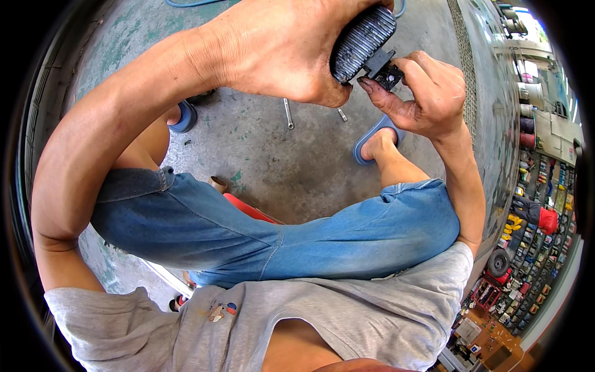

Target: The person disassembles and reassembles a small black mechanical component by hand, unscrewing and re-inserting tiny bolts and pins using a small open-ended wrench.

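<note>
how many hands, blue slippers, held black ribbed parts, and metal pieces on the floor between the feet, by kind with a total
Hands: 2 (left hand, right hand)
Blue slippers: 2 (left slipper, right slipper)
Black ribbed part: 1
Metal pieces: 2
Total: 7

The place was a workshop: a metal wrench (288, 114) lay on the stained concrete floor (254, 149), and rows of small parts (538, 273) crowded one side, near a dark wheel (499, 263).
</note>
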Action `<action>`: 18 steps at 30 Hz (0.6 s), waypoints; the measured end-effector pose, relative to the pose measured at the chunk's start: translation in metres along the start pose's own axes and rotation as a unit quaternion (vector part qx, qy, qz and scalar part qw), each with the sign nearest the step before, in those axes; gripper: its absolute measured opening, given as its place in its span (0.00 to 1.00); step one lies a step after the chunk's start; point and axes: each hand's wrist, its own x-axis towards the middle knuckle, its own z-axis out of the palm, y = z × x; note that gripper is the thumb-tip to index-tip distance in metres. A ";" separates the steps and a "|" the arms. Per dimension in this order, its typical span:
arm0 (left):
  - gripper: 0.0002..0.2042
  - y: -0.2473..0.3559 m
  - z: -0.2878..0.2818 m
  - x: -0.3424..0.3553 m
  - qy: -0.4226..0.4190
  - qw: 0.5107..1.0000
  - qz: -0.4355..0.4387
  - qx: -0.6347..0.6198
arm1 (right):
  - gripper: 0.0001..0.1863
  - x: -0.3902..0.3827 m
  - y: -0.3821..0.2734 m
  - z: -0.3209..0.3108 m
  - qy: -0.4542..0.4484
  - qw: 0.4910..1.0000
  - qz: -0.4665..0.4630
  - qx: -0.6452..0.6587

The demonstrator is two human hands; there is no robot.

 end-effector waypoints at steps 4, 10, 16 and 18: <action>0.38 -0.002 0.000 0.001 -0.002 1.000 0.006 0.005 | 0.20 0.000 0.001 0.000 -0.006 1.000 0.003 -0.001; 0.38 0.001 0.000 0.001 0.013 0.999 0.026 0.013 | 0.20 0.002 0.000 0.001 0.010 1.000 -0.001 0.005; 0.38 0.000 0.000 0.002 0.010 0.999 0.030 0.019 | 0.20 0.003 -0.001 0.000 0.014 1.000 -0.005 -0.002; 0.38 0.000 0.000 0.001 0.007 0.999 0.029 0.021 | 0.20 0.004 -0.001 0.000 0.021 1.000 -0.007 0.004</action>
